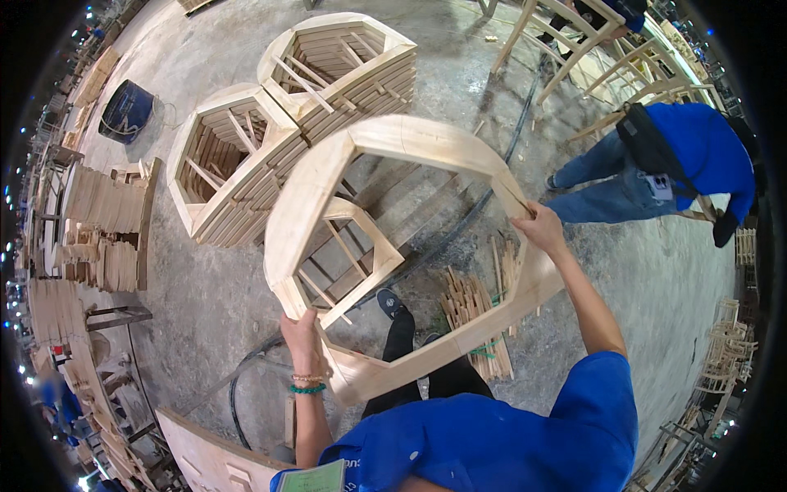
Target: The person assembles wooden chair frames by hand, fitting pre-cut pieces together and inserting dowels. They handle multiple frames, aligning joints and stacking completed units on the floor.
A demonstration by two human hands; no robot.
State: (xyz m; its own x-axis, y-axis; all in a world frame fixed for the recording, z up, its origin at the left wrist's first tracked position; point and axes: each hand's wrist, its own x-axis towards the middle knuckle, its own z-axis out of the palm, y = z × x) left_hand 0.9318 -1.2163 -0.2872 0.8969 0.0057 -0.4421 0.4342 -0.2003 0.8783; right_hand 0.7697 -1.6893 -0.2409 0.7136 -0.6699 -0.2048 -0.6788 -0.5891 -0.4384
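A large pale wooden frame [402, 139], rounded on its far side and open in the middle, is held up in front of my body. My left hand [302, 338], with beaded bracelets at the wrist, grips its near left side. Around its right side my right hand [541, 228] is closed, thumb on top. Beneath, through the opening, a smaller-looking wooden frame [388, 256] with thin sticks across it shows near the floor. Just beyond stand two stacks of similar frames, the left stack [238, 205] and the farther stack [361, 90], with loose sticks laid across them.
A bundle of wooden sticks [471, 307] lies right of my feet. A dark hose [516, 135] crosses the concrete floor. A co-worker in blue [697, 156] bends at the right, near wooden chair frames [574, 57]. Stacked wood pieces [102, 205] and a blue bucket [127, 112] stand left.
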